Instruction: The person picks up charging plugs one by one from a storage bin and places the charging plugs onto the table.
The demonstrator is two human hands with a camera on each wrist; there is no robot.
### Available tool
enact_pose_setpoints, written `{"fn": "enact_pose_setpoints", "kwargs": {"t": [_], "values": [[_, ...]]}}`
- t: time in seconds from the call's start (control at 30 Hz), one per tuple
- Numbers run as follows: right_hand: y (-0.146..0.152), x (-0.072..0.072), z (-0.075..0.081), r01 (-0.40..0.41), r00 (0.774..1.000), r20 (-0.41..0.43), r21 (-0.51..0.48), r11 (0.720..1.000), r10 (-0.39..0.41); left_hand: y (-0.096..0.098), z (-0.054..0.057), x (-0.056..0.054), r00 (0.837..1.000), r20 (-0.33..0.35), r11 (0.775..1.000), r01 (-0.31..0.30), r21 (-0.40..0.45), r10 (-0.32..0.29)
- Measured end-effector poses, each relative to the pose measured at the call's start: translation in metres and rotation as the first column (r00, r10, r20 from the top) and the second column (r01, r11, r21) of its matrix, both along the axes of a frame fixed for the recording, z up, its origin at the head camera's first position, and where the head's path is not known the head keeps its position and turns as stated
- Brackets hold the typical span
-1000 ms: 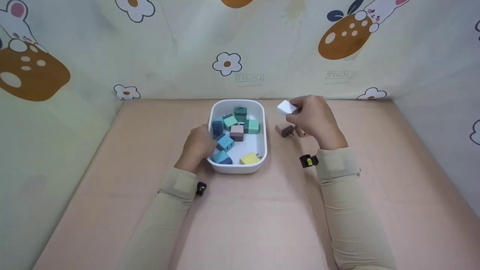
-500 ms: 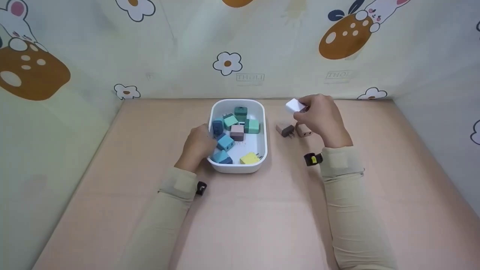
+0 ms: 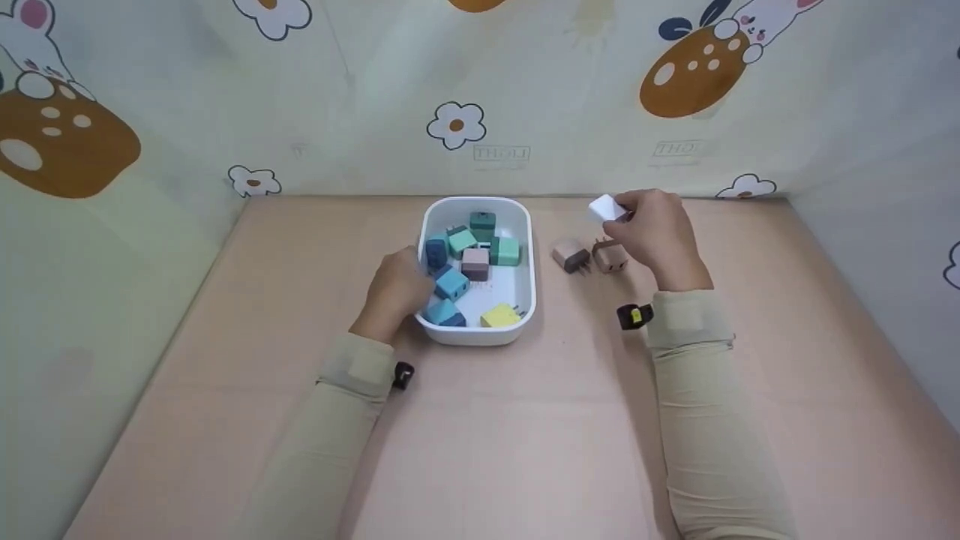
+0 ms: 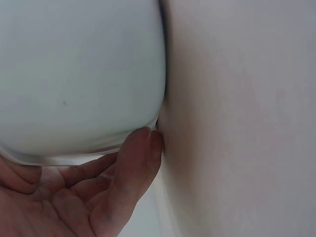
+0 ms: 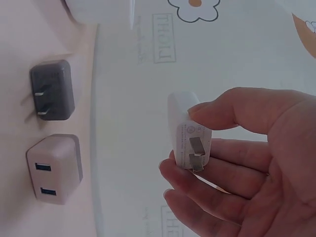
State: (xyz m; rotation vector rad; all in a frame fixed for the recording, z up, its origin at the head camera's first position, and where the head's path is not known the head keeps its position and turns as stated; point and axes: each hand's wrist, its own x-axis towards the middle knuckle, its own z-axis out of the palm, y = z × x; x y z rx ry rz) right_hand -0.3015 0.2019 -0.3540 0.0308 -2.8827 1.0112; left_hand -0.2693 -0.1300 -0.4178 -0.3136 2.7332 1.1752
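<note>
In the head view, a white plastic tub (image 3: 480,337) holds several two-tone USB wall chargers: a yellow one (image 3: 499,316), a blue one (image 3: 452,284), a mauve one (image 3: 475,264) and green ones. My left hand (image 3: 394,289) grips the tub's left wall; in the left wrist view its fingers lie against the tub's outer side, close to the table. My right hand (image 3: 660,232) pinches a white charger (image 5: 185,131) between thumb and fingers, raised above the table, its two flat metal prongs showing in the right wrist view.
Right of the tub, two chargers lie on the table: a mauve-and-dark one (image 3: 571,256) with prongs outward and a pinkish one (image 3: 610,256) with two USB ports. A patterned cloth wall (image 3: 360,112) rises behind the pink-covered table (image 3: 510,442).
My right hand has moved right with the white charger, away from the tub, and the pinkish charger beneath it shows more fully. My left hand stays at the tub.
</note>
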Motion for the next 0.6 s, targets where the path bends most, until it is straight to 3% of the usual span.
{"fn": "enact_pose_setpoints", "kwargs": {"t": [0.37, 0.6], "values": [[0.013, -0.009, -0.013, 0.029, 0.998, -0.051, 0.016, 0.999, -0.028, -0.001, -0.002, 0.000, 1.000, -0.012, 1.000, 0.023, -0.003, -0.023], [0.024, -0.014, -0.020, 0.066, 0.998, -0.009, -0.006, 0.998, -0.066, -0.001, -0.001, 0.000, 1.000, -0.009, 1.000, 0.020, -0.010, -0.020]]}}
